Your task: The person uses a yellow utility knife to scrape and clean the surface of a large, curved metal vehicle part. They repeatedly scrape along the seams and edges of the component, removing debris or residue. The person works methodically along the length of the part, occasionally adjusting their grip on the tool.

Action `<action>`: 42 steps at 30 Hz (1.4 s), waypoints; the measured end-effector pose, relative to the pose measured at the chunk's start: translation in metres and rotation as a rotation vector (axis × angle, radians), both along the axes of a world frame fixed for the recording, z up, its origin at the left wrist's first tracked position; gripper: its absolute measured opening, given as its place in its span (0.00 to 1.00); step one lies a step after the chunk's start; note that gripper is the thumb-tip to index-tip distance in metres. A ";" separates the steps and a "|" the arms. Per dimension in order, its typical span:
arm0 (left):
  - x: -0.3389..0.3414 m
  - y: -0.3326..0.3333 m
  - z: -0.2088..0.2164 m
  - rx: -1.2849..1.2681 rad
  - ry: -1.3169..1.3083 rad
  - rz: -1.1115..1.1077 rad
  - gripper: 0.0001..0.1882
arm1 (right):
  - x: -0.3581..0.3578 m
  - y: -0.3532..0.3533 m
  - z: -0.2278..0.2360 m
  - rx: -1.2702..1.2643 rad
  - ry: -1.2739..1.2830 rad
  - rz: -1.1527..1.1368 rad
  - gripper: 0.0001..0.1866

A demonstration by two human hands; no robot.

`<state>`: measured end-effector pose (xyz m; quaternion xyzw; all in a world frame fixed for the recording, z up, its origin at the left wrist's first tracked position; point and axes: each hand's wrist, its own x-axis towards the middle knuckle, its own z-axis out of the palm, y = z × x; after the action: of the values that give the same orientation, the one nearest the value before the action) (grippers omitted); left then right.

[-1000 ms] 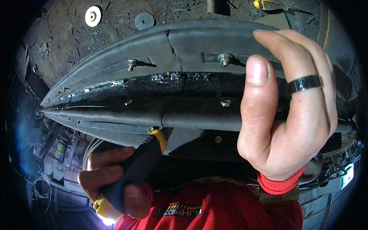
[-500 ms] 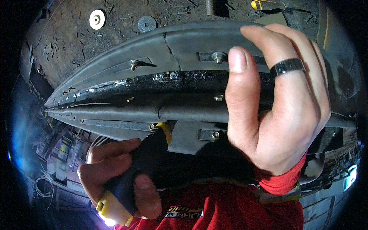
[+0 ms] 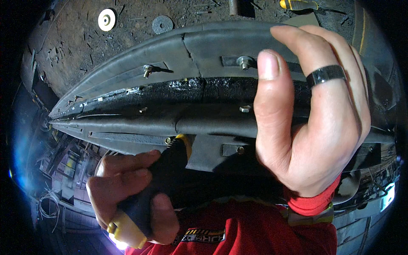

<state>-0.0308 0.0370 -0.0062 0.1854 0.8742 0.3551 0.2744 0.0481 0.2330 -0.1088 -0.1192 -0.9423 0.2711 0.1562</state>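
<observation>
My left hand (image 3: 123, 187) is wrapped round a utility knife (image 3: 163, 172) with a black and yellow handle. The knife's front end meets the near flap of a long, black rubber piece (image 3: 221, 123), close to a gold-coloured bolt and the lower end of a crosswise cut line. Its blade is hardly visible. My right hand (image 3: 318, 114), with a black ring on one finger, is held over the rubber's right part, thumb and fingers apart. Its fingertips are at the rubber's far edge; whether they press on it I cannot tell. Another cut line (image 3: 187, 46) crosses the far flap.
Bolts (image 3: 245, 62) stick up from strips along the rubber. On the dirty surface beyond lie a pale disc (image 3: 106, 20), a dark grey disc (image 3: 162, 25) and a yellow-handled screwdriver (image 3: 299, 4). Coiled cable (image 3: 49, 206) and metal clutter lie at the lower left.
My right hand has shifted slightly to the right. The left hand and utility knife have barely moved, staying at the near flap.
</observation>
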 end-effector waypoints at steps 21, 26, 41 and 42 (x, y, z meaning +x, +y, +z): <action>0.017 0.003 0.009 -0.007 0.138 -0.016 0.14 | -0.002 -0.017 0.012 0.059 -0.051 -0.240 0.08; 0.019 0.006 0.011 -0.014 0.138 0.006 0.14 | 0.001 -0.018 0.011 0.059 -0.089 -0.266 0.08; 0.019 0.003 -0.009 0.222 0.038 0.008 0.13 | 0.002 -0.015 0.013 0.041 -0.145 -0.291 0.09; 0.020 0.003 -0.010 0.243 0.034 0.019 0.13 | 0.001 -0.014 0.013 0.039 -0.148 -0.290 0.09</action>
<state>-0.0112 0.0397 -0.0166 0.2152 0.8310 0.4576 0.2317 0.0493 0.2191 -0.0953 -0.2703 -0.9293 0.2178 0.1262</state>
